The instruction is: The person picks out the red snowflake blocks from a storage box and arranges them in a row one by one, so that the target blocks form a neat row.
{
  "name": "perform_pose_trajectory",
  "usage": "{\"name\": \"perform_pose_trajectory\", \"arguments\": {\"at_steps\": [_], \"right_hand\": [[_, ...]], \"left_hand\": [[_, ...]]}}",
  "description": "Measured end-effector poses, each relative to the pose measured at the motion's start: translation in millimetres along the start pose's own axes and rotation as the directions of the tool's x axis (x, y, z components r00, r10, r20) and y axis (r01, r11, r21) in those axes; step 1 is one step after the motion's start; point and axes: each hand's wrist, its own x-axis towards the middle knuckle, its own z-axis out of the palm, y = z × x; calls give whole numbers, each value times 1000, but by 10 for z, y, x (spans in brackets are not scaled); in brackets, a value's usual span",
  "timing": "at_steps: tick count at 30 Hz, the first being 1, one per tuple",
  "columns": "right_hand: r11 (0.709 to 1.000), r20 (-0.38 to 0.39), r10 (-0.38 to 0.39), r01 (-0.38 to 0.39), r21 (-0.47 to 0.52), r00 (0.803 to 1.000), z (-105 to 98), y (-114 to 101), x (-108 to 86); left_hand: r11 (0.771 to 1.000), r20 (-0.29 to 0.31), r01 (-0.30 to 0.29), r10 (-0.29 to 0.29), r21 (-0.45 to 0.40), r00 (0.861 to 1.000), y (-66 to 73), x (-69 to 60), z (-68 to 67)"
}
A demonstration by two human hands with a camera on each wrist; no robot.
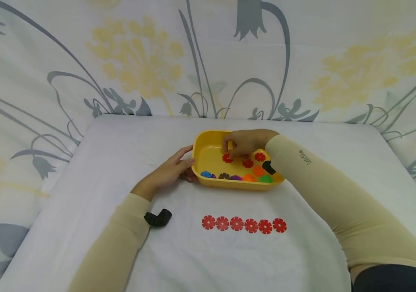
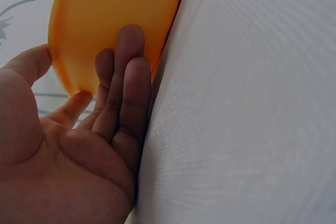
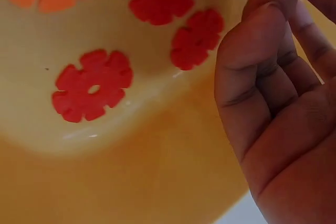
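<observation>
My left hand (image 1: pixel 175 167) rests against the left end of a yellow plastic tray (image 1: pixel 237 184). In the left wrist view its thumb and index finger touch the rim while the other fingers lie fairly straight along the wall. My right hand (image 1: pixel 246 142) is down inside the tray, its fingers bent among red flower-shaped discs (image 3: pixel 93 85). One red disc (image 1: pixel 227 157) lies right by its fingertips; whether they pinch anything is hidden. Several matching red discs (image 1: pixel 236 224) form a row on the white cloth in front of the tray.
Along the tray's near side lie blue (image 1: pixel 205 174), dark (image 1: pixel 224 176), purple (image 1: pixel 235 177), orange (image 1: pixel 258 171) and green discs (image 1: pixel 265 179). White cloth (image 1: pixel 178 259) covers the table. Behind it hangs a flower-patterned curtain (image 1: pixel 215 61).
</observation>
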Motion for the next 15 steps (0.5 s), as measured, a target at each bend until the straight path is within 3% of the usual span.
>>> {"name": "perform_pose_trajectory", "arguments": {"at_steps": [5, 15], "right_hand": [[999, -4, 29, -29, -12, 1000, 64, 15, 50], [999, -70, 18, -20, -30, 997, 172, 8, 87]], "left_hand": [[1000, 1, 7, -7, -3, 1000, -9, 3, -11], [1000, -3, 10, -10, 0, 1000, 7, -6, 1]]}}
